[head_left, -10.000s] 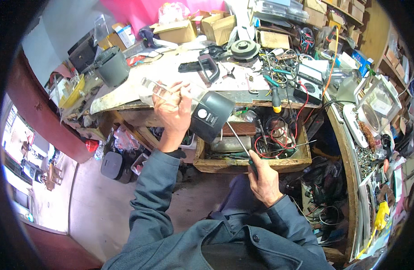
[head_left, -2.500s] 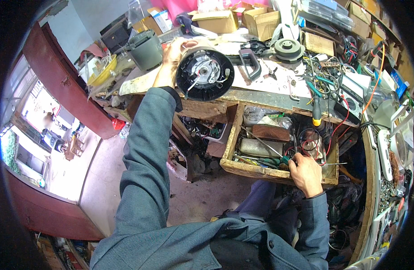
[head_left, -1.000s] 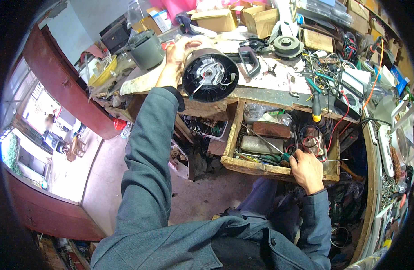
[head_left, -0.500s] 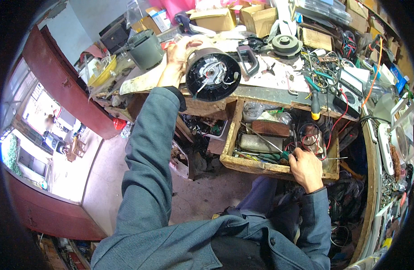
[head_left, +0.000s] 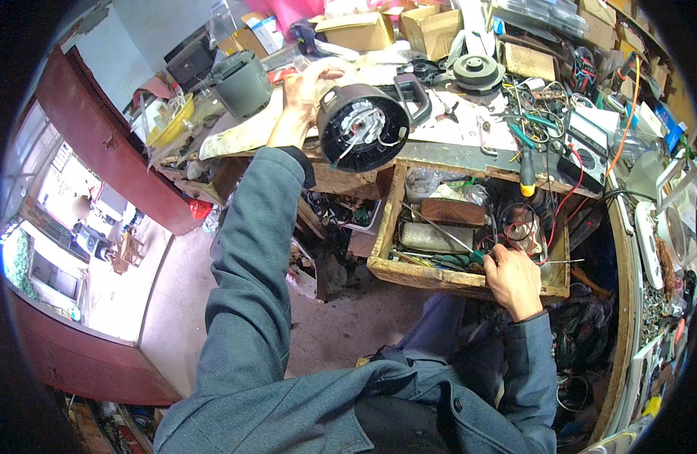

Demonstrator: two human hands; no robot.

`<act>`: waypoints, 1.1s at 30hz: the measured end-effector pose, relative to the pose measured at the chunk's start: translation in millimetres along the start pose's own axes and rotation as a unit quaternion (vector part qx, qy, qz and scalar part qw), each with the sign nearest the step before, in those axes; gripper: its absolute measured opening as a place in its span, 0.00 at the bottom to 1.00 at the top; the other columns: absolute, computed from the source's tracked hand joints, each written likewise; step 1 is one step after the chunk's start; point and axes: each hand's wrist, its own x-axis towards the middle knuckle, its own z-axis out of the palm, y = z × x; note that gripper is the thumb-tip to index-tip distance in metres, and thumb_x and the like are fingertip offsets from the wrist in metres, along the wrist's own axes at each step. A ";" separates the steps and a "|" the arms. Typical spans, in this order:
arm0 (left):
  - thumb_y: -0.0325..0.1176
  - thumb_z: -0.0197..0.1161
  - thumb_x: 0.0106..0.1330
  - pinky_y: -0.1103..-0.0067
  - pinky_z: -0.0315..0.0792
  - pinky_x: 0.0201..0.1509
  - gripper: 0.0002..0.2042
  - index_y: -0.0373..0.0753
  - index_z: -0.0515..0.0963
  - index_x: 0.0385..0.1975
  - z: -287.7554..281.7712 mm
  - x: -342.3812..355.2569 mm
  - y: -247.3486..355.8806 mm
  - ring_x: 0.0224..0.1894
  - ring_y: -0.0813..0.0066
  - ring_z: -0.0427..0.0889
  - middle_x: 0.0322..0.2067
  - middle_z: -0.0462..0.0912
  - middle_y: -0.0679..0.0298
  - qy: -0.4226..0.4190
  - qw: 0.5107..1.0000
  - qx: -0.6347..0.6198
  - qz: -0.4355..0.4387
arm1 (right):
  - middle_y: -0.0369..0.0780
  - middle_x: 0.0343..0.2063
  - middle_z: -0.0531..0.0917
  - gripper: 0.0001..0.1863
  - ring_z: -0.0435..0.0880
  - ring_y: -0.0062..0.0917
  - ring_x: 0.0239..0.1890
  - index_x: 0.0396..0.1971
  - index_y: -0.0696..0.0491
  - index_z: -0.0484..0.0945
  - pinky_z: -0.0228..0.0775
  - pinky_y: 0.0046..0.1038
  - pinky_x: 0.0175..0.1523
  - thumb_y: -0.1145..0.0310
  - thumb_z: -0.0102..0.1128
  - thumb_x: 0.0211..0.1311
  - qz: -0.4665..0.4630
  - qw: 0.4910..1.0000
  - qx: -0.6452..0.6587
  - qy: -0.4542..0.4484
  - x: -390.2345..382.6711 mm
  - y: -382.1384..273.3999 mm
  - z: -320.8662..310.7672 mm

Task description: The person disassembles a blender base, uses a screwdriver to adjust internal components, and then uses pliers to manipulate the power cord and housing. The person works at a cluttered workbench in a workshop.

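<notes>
A round black appliance housing (head_left: 398, 142) with a side handle is tilted at the bench's front edge, its hollow underside facing me. Wires and a pale metal middle show inside it. My left hand (head_left: 303, 94) grips its left side; some fingers are hidden behind it. Down to the right, my right hand (head_left: 513, 280) reaches over the front wall of the pulled-out wooden drawer (head_left: 432, 277). Its fingers are closed among the tools, next to a green handle (head_left: 477, 257) and a thin metal shaft; what they hold is hidden. A brown block (head_left: 453, 213) and a grey block (head_left: 437, 238) lie in the drawer.
On the bench stand a grey pot (head_left: 242, 85), a round grey part (head_left: 477, 73) and cardboard boxes (head_left: 356, 32). A multimeter (head_left: 583, 168) with a red lead lies at the right. A yellow-and-black screwdriver (head_left: 527, 175) overhangs the bench edge above the drawer.
The housing has shifted slightly right and turned a little in my left hand. My right hand stays in the drawer, nearly in the same place. The view has moved slightly.
</notes>
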 end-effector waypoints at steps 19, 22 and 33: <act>0.34 0.62 0.67 0.72 0.80 0.50 0.13 0.31 0.88 0.39 8.6 -9.8 -2.3 0.43 0.67 0.89 0.37 0.90 0.56 0.005 1.000 -0.014 -0.024 | 0.50 0.30 0.87 0.18 0.86 0.48 0.39 0.35 0.54 0.83 0.77 0.48 0.45 0.53 0.58 0.67 -0.001 1.000 0.006 0.004 0.1 1.6 1.3; 0.34 0.62 0.67 0.72 0.80 0.48 0.12 0.32 0.88 0.38 10.2 -9.7 -4.5 0.42 0.68 0.89 0.36 0.90 0.55 0.003 1.000 0.000 0.004 | 0.50 0.29 0.87 0.17 0.86 0.48 0.38 0.34 0.54 0.82 0.77 0.48 0.44 0.53 0.59 0.67 -0.005 1.000 0.000 0.003 0.6 2.6 1.4; 0.30 0.60 0.66 0.72 0.81 0.49 0.12 0.28 0.87 0.36 12.9 -14.4 -0.8 0.41 0.67 0.90 0.35 0.90 0.54 0.010 1.000 -0.001 0.006 | 0.50 0.29 0.86 0.17 0.86 0.48 0.39 0.33 0.54 0.82 0.77 0.49 0.44 0.54 0.58 0.68 0.001 1.000 -0.004 0.002 0.0 -0.7 -0.9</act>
